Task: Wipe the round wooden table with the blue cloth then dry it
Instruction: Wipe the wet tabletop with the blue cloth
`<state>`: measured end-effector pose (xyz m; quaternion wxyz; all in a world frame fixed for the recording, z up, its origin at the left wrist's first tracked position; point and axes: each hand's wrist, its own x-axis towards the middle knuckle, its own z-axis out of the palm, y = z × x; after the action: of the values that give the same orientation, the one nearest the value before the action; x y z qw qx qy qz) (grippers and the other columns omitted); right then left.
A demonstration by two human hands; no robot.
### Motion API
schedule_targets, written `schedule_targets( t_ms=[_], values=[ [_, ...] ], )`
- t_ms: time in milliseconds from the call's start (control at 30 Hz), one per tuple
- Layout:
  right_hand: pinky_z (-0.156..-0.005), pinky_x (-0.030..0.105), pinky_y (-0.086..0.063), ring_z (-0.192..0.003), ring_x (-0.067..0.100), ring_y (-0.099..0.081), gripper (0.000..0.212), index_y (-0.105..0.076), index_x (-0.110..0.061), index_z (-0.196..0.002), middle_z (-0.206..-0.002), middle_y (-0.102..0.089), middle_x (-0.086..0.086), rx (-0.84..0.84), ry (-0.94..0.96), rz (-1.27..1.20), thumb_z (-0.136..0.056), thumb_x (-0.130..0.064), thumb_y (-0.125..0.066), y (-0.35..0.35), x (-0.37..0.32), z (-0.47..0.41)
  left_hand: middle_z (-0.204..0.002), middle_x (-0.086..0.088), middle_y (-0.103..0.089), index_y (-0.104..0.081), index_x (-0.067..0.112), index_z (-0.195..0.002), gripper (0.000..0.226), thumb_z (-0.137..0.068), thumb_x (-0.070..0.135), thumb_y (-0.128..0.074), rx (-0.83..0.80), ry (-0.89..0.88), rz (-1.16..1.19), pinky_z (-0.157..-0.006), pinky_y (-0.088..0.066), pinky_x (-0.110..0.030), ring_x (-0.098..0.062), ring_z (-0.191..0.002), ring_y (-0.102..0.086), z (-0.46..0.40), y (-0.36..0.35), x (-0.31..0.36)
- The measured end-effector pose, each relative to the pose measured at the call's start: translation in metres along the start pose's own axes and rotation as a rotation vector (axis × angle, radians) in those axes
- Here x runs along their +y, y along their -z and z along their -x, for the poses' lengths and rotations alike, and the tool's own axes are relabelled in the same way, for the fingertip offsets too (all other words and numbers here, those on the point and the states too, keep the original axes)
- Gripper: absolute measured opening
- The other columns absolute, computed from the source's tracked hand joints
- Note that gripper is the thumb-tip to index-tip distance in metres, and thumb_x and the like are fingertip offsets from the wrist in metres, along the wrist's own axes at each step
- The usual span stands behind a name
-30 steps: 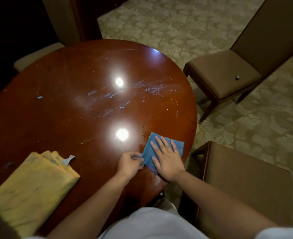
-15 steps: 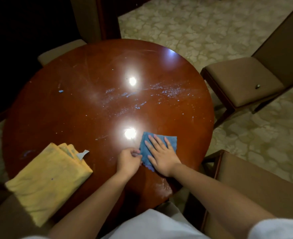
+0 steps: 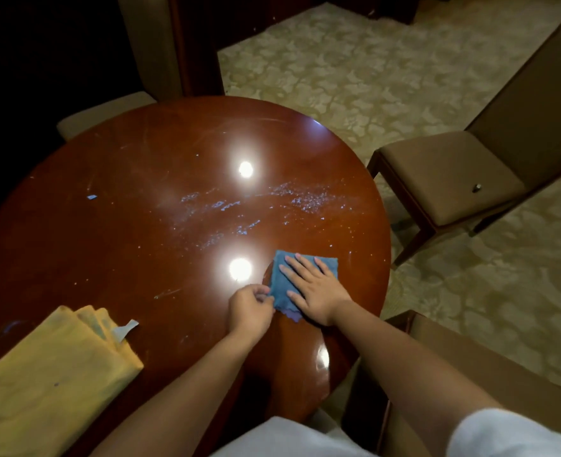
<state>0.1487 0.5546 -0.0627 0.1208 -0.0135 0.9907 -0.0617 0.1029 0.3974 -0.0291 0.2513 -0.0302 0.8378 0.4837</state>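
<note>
Blue cloth (image 3: pixel 300 278) sits flat on the round wooden table (image 3: pixel 160 206), near its right edge. My right hand (image 3: pixel 317 291) lies on it, fingers straight — my left hand (image 3: pixel 251 308) pinches its left edge.

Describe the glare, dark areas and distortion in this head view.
Head view: two bright lamp reflections glare off the glossy round table, one right beside the blue cloth; the upper left corner is nearly black; wide-angle distortion stretches the table into an oval; the hands and the wet streaks stay sharp.
</note>
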Motion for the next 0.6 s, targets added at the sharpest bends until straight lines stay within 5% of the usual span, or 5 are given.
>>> schedule_targets(
  t_ms=[100, 200, 400, 500, 600],
  values=[
    [-0.112, 0.037, 0.006, -0.143, 0.019, -0.005, 0.072, -0.03, -0.015, -0.149, -0.157, -0.02, 0.004, 0.112, -0.167, -0.067, -0.092, -0.051, -0.004, -0.007, -0.011, 0.001, -0.069, -0.007, -0.063, -0.059, 0.022, -0.07, 0.026, -0.079, -0.003, -0.061, 0.018, 0.0, -0.034, -0.074, -0.058, -0.041, -0.031, -0.07, -0.067, -0.021, -0.01, 0.006],
    [-0.108, 0.041, -0.016, -0.13, 0.025, -0.048, 0.057, -0.059, -0.012, -0.131, -0.137, -0.055, 0.008, 0.227, -0.361, -0.141, -0.09, -0.041, -0.032, -0.02, -0.02, 0.01, -0.065, -0.005, -0.061, -0.057, 0.024, -0.067, 0.031, -0.077, -0.005, -0.058, 0.025, -0.002, -0.053, -0.071, -0.057, -0.038, -0.029, -0.066, -0.065, -0.027, -0.02, 0.011],
    [-0.112, 0.039, -0.007, -0.134, 0.026, -0.035, 0.059, -0.052, -0.006, -0.135, -0.141, -0.051, 0.012, 0.394, -0.712, -0.209, -0.091, -0.04, -0.032, -0.033, -0.019, 0.033, -0.068, -0.007, -0.06, -0.056, 0.021, -0.067, 0.033, -0.082, -0.008, -0.058, -0.151, -0.031, -0.09, -0.071, -0.056, -0.038, -0.024, -0.057, -0.061, -0.027, -0.047, 0.033],
    [-0.114, 0.039, -0.007, -0.135, 0.025, -0.031, 0.059, -0.043, -0.006, -0.14, -0.144, -0.046, 0.012, 0.424, -0.797, -0.244, -0.101, -0.043, -0.017, -0.035, -0.016, 0.038, -0.069, -0.007, -0.061, -0.054, 0.022, -0.065, 0.033, -0.081, -0.007, -0.06, -0.191, -0.045, -0.181, -0.069, -0.055, -0.032, -0.022, -0.06, -0.063, -0.028, -0.059, 0.047],
    [-0.112, 0.041, -0.01, -0.135, 0.026, -0.032, 0.06, -0.044, -0.005, -0.14, -0.145, -0.046, 0.012, 0.435, -0.845, -0.252, -0.101, -0.042, -0.016, -0.036, -0.009, 0.042, -0.065, -0.005, -0.056, -0.052, 0.016, -0.069, 0.028, -0.084, -0.006, -0.058, -0.35, 0.054, -0.189, -0.056, -0.053, -0.026, -0.008, -0.042, -0.056, -0.028, -0.072, 0.057]
  ],
)
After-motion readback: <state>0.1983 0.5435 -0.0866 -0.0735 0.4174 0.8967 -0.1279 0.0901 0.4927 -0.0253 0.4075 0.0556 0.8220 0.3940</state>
